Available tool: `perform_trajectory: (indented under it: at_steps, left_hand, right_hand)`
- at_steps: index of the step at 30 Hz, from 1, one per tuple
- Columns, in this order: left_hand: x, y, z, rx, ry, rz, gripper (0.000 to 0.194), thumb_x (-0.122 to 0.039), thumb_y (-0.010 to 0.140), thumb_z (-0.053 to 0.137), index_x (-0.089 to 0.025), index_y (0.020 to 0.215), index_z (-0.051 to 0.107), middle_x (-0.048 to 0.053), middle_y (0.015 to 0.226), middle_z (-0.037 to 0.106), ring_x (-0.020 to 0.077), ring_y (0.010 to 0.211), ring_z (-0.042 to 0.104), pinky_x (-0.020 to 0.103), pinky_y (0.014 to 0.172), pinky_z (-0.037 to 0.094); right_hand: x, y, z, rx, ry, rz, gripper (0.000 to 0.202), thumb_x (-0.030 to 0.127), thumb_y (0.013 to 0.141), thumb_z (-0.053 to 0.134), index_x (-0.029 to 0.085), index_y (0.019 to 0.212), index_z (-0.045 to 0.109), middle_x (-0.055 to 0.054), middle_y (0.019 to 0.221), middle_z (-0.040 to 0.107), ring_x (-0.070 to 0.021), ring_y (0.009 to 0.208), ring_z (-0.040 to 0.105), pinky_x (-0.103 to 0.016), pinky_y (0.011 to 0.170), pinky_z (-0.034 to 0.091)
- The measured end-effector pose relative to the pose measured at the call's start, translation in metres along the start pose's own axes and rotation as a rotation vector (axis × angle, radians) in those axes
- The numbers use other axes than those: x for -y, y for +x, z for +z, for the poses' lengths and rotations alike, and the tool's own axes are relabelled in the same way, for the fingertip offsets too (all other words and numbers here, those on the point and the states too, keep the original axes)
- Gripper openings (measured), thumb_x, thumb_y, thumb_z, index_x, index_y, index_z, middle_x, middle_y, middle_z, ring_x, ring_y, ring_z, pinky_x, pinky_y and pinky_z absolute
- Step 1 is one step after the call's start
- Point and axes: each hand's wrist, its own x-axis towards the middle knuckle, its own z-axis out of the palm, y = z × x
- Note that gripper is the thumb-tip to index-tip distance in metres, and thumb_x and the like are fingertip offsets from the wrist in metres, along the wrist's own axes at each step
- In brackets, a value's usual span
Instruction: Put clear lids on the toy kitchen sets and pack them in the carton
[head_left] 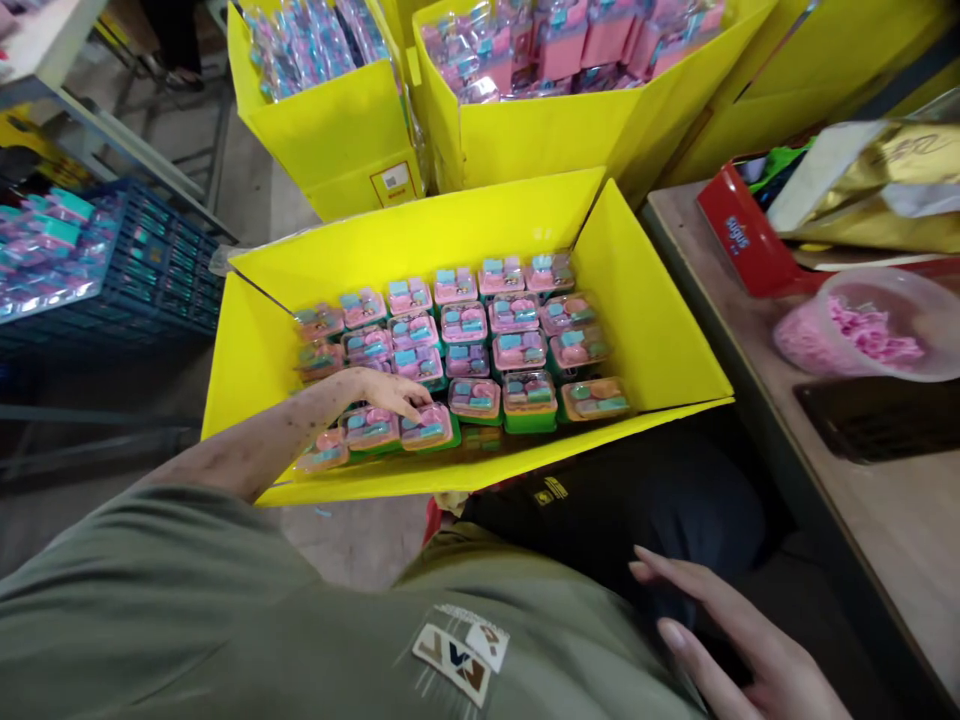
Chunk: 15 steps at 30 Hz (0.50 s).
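My left hand reaches into a yellow box from its near left side, with the fingers curled onto the clear lid of a small plastic container. This container has a green base and shows pink and blue pieces under its lid. Rows of similar containers, such as the one in the front row, fill much of the box floor. At the lower right, my right hand holds nothing in front of my body, its fingers apart and stretched out.
Two yellow boxes, one at the left and one further right, hold wrapped goods behind. A dark blue crate stands left. On the right table are a red box, a tub of pink shreds and a dark flat object.
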Motion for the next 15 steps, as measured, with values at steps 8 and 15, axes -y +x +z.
perform_trajectory:
  at_steps: [8, 15]
  left_hand:
    - [-0.067, -0.061, 0.015, -0.336, 0.136, -0.138, 0.056, -0.058, 0.103, 0.063, -0.020, 0.142, 0.073, 0.017, 0.135, 0.083, 0.0361, 0.127, 0.075, 0.041, 0.109, 0.057]
    - [-0.133, -0.163, 0.051, -0.444, 0.038, 0.109, 0.051, -0.069, 0.111, 0.043, -0.035, 0.114, 0.080, 0.001, 0.108, 0.084, 0.0246, 0.101, 0.078, 0.033, 0.091, 0.057]
  right_hand:
    - [0.011, 0.008, -0.002, 0.052, 0.022, -0.026, 0.038, 0.053, 0.110, 0.072, 0.030, 0.137, 0.085, -0.009, 0.131, 0.088, -0.0276, 0.112, 0.090, -0.034, 0.104, 0.072]
    - [0.004, 0.008, -0.001, 0.059, 0.039, -0.049, 0.036, 0.051, 0.110, 0.072, 0.030, 0.137, 0.085, -0.009, 0.130, 0.088, -0.0284, 0.112, 0.090, -0.034, 0.105, 0.072]
